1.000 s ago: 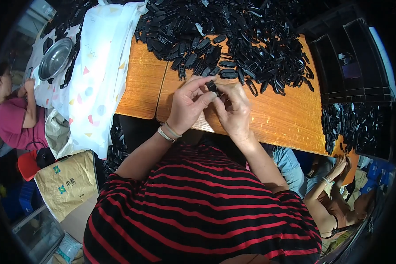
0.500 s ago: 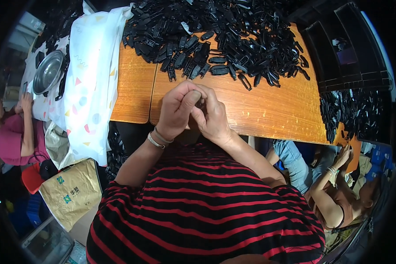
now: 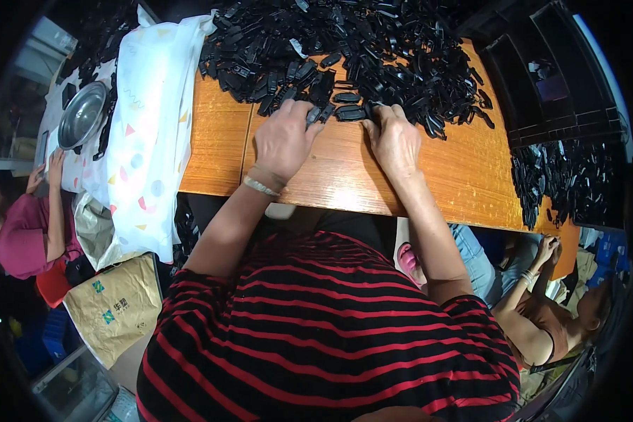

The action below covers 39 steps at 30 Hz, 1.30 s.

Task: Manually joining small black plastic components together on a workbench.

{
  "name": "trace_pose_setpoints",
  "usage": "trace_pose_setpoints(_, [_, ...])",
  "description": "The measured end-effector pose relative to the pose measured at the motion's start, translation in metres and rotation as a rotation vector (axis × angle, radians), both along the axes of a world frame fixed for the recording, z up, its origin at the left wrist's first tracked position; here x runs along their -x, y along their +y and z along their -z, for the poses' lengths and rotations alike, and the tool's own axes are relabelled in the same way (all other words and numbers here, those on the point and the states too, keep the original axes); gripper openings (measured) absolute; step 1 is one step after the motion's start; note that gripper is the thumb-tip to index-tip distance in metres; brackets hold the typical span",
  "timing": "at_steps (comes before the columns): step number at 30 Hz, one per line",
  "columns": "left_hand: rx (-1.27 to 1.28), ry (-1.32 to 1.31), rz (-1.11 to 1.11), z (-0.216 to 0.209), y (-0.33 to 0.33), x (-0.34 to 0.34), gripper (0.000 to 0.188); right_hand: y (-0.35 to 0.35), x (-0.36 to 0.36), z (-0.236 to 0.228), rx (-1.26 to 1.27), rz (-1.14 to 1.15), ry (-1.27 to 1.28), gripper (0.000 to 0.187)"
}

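Note:
A heap of small black plastic parts [image 3: 281, 77], some oval shells and some open frames, covers the far part of the wooden table [image 3: 344, 176]. At its near edge my left hand [image 3: 286, 137] has its thumb and fingers closed on a small black plastic part [image 3: 314, 115]. My right hand [image 3: 397, 141] is bent down at the heap's edge, thumb and fingers closed around a black piece mostly hidden by them. Between my hands lies a loose oval black part [image 3: 350, 112].
To the left are a white patterned sheet [image 3: 144, 141] and a metal bowl [image 3: 82, 116]. A brown sack [image 3: 116, 309] stands below them. Dark crates [image 3: 552, 77] rise at the far right, above another black heap [image 3: 570, 183]. Two people sit at either side, left and right.
My hands have come apart from close together near the table's front edge. Both have reached forward to the heap, the left to its left, the right to its right.

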State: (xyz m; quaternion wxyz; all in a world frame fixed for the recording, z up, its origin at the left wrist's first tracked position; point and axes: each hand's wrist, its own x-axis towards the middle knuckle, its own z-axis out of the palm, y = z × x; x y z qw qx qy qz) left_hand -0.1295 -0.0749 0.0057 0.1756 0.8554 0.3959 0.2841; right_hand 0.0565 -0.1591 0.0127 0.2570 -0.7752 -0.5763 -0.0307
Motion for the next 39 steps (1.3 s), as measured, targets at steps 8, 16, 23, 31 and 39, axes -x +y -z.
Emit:
trace_pose_setpoints(8, [-0.054, 0.054, 0.018, 0.005, -0.007, 0.004, 0.02, -0.016, 0.004, 0.004, -0.006, -0.048, 0.077, 0.016])
trace_pose_setpoints(16, [-0.092, -0.079, 0.042, 0.0, -0.022, 0.014, 0.015, -0.031, 0.015, -0.008, 0.171, -0.049, 0.033, 0.017])
trace_pose_setpoints(23, [0.012, -0.196, 0.126, 0.004, -0.021, 0.021, 0.017, -0.034, 0.005, -0.019, 0.227, -0.22, 0.086, 0.011])
trace_pose_setpoints(31, [0.976, -0.698, 0.162, -0.005, -0.021, 0.024, 0.023, -0.029, -0.007, -0.029, 0.25, -0.69, -0.111, 0.032])
trace_pose_setpoints(39, [1.1, -0.792, 0.132, -0.01, -0.026, 0.023, 0.026, -0.027, 0.015, -0.037, 0.069, -0.481, 0.285, 0.024])
